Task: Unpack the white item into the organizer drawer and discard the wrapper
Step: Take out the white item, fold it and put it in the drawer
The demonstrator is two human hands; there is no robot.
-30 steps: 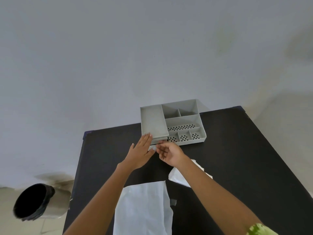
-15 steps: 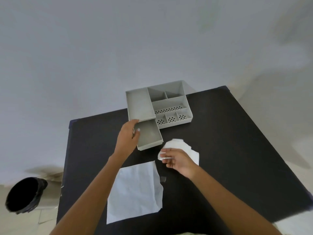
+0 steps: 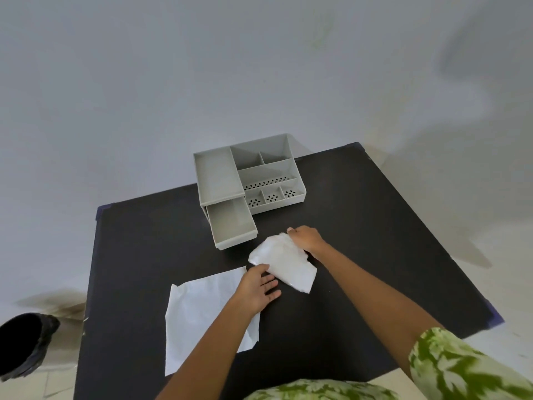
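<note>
Head view: both hands on the white packet

Nearest you, a flat white sheet [image 3: 202, 316] lies on the black table [image 3: 375, 255]. Your left hand [image 3: 258, 288] rests partly on it, fingers spread, fingertips touching the white packet's [image 3: 284, 262] near edge at 1 o'clock from the hand. Your right hand [image 3: 305, 238] pinches the packet's far corner. Beyond, at 11 o'clock from the packet, the organizer's [image 3: 251, 176] drawer [image 3: 230, 225] stands pulled out, empty.

Organizer [image 3: 268, 171] at the table's [image 3: 375, 226] far edge.
Its drawer [image 3: 230, 223] stands pulled out; the white item [image 3: 284, 262] lies just before it, a flat sheet [image 3: 199, 316] nearer left.
</note>
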